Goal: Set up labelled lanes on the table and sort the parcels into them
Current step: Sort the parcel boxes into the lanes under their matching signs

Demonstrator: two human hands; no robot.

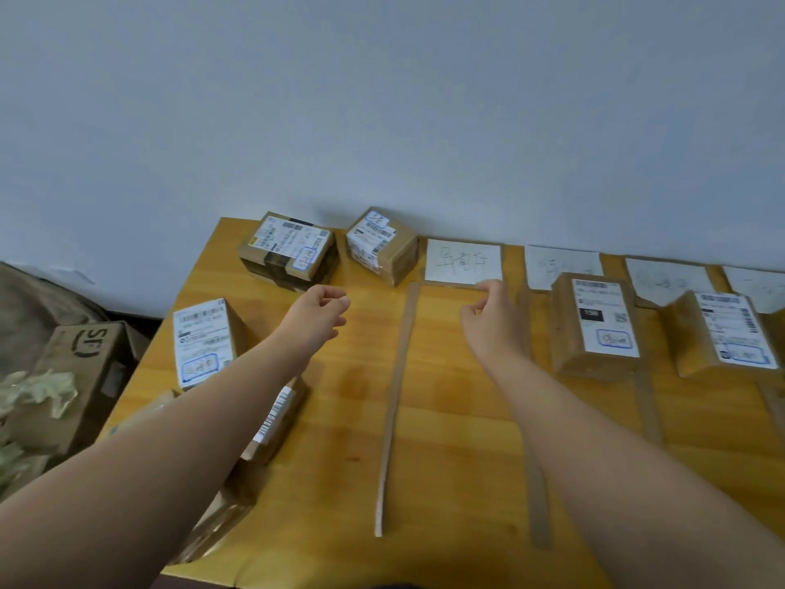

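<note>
Left hand (316, 312), right hand (492, 320): both bare; forearms (191, 423) bare right down to frame edge.

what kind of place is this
Likely an informal parcel-sorting room: labelled parcels on a table, handwritten paper labels along the wall, tape strips marking lanes, an SF carton beside it.

Parcel (276, 418) below left grip (318, 312): mostly hidden under forearm. Lane label (560, 265) right of right grip (495, 320): handwriting blurred, unreadable. Farthest-right lane label (760, 286): cut by frame edge. Right grip's fingertip contact unclear.
</note>
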